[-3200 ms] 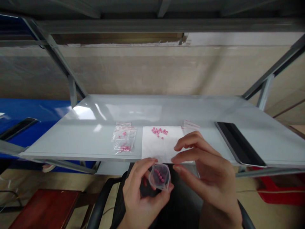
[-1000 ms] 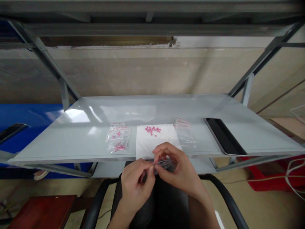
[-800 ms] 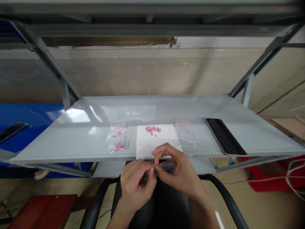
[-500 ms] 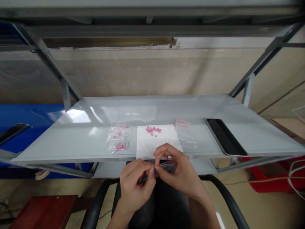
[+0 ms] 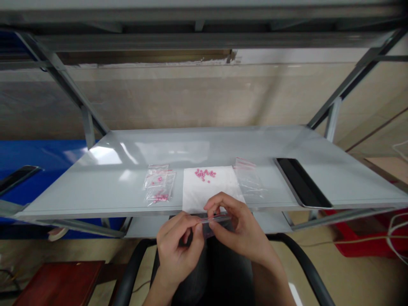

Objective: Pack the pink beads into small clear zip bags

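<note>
My left hand (image 5: 178, 250) and right hand (image 5: 244, 231) were both clamped on the top edge of the small clear bag (image 5: 217, 221), which lay stretched between my fingertips. The white paper (image 5: 210, 193) lay just beyond them. I think a firm, even pinch along the whole strip was best, with the bag held level.

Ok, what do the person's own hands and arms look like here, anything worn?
Both are bare: the left hand and right hand carry no gloves, rings or watch that I can see, and no sleeve shows anywhere up to the picture's lower edge.
</note>
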`<state>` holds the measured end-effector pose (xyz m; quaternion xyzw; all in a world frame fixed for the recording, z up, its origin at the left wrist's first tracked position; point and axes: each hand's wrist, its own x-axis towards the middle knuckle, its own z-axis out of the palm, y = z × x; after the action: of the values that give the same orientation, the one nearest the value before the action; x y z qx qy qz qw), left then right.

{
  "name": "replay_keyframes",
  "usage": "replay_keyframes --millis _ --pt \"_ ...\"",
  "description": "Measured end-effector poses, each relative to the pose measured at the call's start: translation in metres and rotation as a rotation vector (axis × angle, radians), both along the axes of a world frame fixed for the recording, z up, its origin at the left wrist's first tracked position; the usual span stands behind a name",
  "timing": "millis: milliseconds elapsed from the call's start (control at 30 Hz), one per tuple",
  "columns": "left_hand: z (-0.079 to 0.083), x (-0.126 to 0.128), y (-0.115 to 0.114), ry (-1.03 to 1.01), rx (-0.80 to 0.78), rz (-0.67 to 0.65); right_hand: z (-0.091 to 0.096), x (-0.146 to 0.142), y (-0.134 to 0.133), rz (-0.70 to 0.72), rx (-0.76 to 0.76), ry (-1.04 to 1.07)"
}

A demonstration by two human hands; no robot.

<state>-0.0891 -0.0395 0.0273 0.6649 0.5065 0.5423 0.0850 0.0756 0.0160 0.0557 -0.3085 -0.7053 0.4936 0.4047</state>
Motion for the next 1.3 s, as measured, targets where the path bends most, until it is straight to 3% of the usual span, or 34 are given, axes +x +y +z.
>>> replay_keyframes --millis 633,1000,1167,1300 --pt "0.003 -0.008 -0.003 -0.146 0.065 0.046 -0.008 -0.003 -0.001 -0.066 -0.105 0.209" --pt "0.020 -0.047 -0.005 -0.206 0.178 0.288 0.017 -0.061 0.015 0.015 -0.188 0.231" --pt "0.033 -0.078 0.009 -0.226 -0.048 0.332 0.016 -0.093 0.042 0.138 -0.241 0.254" --pt "0.032 -0.099 0.037 -0.230 -0.157 0.387 0.007 -0.116 0.070 0.120 -0.218 0.152"
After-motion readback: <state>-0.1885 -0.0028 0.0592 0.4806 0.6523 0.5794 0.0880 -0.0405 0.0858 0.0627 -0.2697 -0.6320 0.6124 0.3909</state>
